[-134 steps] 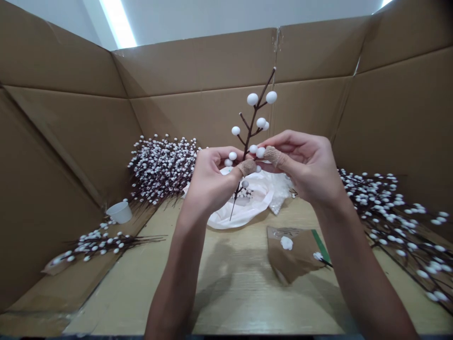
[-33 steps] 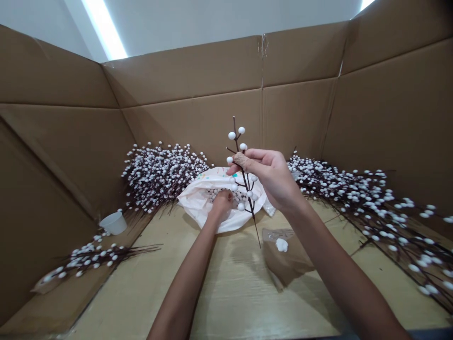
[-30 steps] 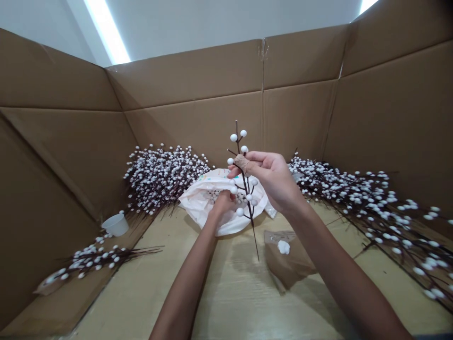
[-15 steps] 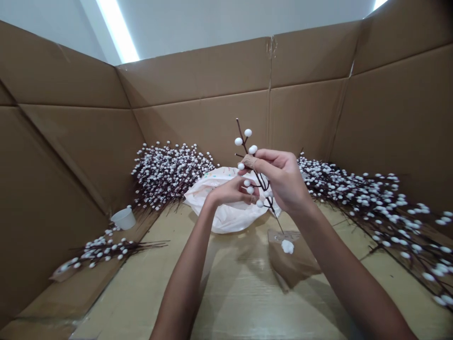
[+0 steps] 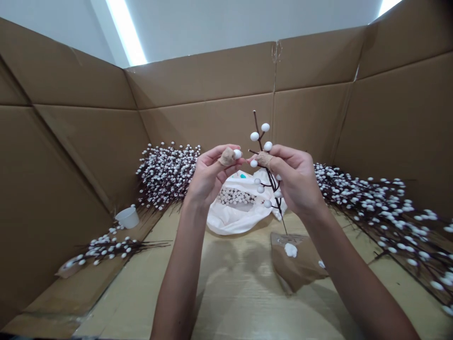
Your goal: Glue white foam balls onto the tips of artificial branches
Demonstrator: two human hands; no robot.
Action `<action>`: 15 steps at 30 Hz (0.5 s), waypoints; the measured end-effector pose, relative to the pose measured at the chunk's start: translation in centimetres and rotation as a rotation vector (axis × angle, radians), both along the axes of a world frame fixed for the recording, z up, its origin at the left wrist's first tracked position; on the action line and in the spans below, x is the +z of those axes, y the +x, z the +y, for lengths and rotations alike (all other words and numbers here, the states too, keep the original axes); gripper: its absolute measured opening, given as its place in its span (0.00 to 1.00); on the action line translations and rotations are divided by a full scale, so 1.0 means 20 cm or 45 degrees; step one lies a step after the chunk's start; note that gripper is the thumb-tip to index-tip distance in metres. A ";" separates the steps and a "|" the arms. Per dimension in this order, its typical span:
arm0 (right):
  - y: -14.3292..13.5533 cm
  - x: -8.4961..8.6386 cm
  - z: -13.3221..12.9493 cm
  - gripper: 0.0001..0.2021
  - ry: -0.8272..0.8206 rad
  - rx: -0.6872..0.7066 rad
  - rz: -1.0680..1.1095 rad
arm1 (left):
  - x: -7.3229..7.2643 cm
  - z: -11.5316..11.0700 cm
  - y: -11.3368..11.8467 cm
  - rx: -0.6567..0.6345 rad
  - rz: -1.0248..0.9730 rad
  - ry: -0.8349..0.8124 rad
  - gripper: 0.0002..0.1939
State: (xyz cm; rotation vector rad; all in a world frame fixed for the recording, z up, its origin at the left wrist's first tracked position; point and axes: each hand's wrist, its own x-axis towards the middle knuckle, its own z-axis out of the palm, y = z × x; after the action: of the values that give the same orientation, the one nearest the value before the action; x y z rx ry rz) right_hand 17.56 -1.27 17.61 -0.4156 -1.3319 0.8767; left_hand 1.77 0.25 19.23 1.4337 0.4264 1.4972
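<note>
My right hand [image 5: 295, 177] is closed on a brown artificial berry stem [image 5: 272, 182], held upright with white berries along its twigs. Between the thumb and fingers of my left hand [image 5: 210, 174] is a single white berry [image 5: 237, 154], close to a bare twig end on the stem. Tan wrapping covers the thumb tips of both hands. Behind and below them, an open white plastic bag [image 5: 226, 222] holds many loose white berries [image 5: 236, 196]. Under the stem's lower tip lies brown paper [image 5: 293, 269] with a white blob [image 5: 290, 250] on it.
Bunches of finished-looking berry stems lie at the back left [image 5: 166, 174] and along the right side [image 5: 371, 203]. A white cup [image 5: 128, 217], a small bunch of stems [image 5: 109, 248] and a tape roll [image 5: 69, 268] sit at left. Cardboard walls [image 5: 212, 118] enclose the tabletop.
My left hand has come up from the bag's opening and now pinches a white berry near the stem. The stem in my right hand has shifted slightly right in view.
</note>
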 end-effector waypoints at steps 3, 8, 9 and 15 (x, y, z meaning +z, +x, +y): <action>0.00 0.00 0.00 0.05 0.045 -0.013 -0.012 | -0.01 0.00 0.02 -0.017 -0.029 0.001 0.06; 0.00 0.00 -0.01 0.03 0.122 -0.095 -0.009 | -0.01 0.01 0.03 -0.060 -0.077 -0.016 0.06; 0.00 0.00 -0.02 0.04 0.134 -0.130 -0.020 | -0.01 0.01 0.04 -0.046 -0.082 -0.026 0.06; 0.02 0.02 -0.04 0.05 0.239 -0.298 -0.090 | -0.01 -0.01 0.06 0.023 -0.046 -0.037 0.04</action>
State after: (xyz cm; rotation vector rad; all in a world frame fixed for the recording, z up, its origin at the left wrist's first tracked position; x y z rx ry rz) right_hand 17.88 -2.09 17.92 -0.4486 -1.3849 0.5421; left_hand 2.99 0.00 19.10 1.3819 0.4383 1.5234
